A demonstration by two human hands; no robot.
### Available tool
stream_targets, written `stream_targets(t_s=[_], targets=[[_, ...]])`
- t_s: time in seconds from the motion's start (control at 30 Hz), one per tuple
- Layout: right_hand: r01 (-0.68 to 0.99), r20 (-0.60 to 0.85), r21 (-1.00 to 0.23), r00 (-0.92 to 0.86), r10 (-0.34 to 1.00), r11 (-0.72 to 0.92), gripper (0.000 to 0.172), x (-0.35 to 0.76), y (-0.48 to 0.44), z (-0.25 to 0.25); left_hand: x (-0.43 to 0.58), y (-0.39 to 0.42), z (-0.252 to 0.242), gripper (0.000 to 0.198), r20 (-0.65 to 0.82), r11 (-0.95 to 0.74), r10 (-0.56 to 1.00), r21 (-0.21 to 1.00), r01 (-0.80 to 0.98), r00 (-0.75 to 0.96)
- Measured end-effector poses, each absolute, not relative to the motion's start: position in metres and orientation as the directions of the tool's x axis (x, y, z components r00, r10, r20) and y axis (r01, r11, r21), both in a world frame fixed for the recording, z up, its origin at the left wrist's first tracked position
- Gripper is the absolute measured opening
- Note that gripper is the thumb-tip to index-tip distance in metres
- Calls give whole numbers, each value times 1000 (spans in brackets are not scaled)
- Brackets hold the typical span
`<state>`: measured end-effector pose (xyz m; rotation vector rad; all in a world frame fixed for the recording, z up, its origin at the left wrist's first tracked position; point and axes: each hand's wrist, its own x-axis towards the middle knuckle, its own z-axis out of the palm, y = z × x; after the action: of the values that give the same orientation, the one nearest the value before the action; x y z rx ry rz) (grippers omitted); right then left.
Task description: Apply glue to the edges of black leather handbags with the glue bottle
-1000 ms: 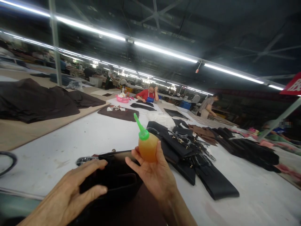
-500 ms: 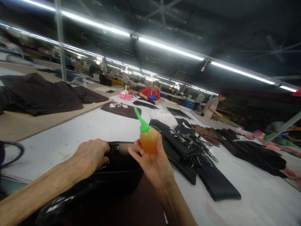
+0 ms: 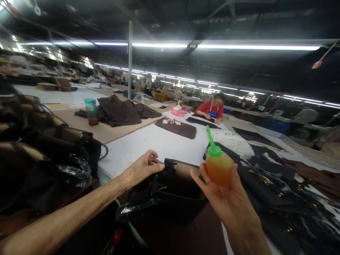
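Observation:
My right hand is closed around a squeeze bottle of amber liquid. Its green nozzle points up and tilts left. Below and between my hands stands a black bag with its mouth open and a tan inner side showing. At the bag's upper left corner is my left hand, fingers curved and apart, thumb tip at the edge; whether it touches cannot be made out. A black strap in clear plastic wrap hangs at the bag's near left side.
Black bags are heaped at the left. A teal-lidded cup stands by dark brown cloth. Black straps with metal fittings lie at the right. Across the white table, a person in red works on dark pieces.
My view has swung left, bringing the heaped bags and cup into sight. My left hand has loosened at the bag's edge, its fingers now apart. The bottle stays in my right hand.

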<state>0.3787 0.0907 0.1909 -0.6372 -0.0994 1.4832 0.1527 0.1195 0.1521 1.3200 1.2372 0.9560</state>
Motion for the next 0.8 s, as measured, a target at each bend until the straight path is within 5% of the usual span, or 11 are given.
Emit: stream_targets(t_s=[0.1,0.23,0.43,0.8], targets=[[-884,-309,-466,123,943,-37,32,379,91,189,147,122,150,21,-193,170,970,974,153,151],[-872,-286,-487,109,952,-47,32,380,91,187,136,120,141,22,-306,218,876,940,261,372],[-841,-271,-539,123,955,-45,33,378,91,189,130,123,138,38,-329,418,779,907,-50,534],[-835,-265,-548,131,955,-38,31,376,90,190,146,125,110,17,-287,372,887,908,-192,361]])
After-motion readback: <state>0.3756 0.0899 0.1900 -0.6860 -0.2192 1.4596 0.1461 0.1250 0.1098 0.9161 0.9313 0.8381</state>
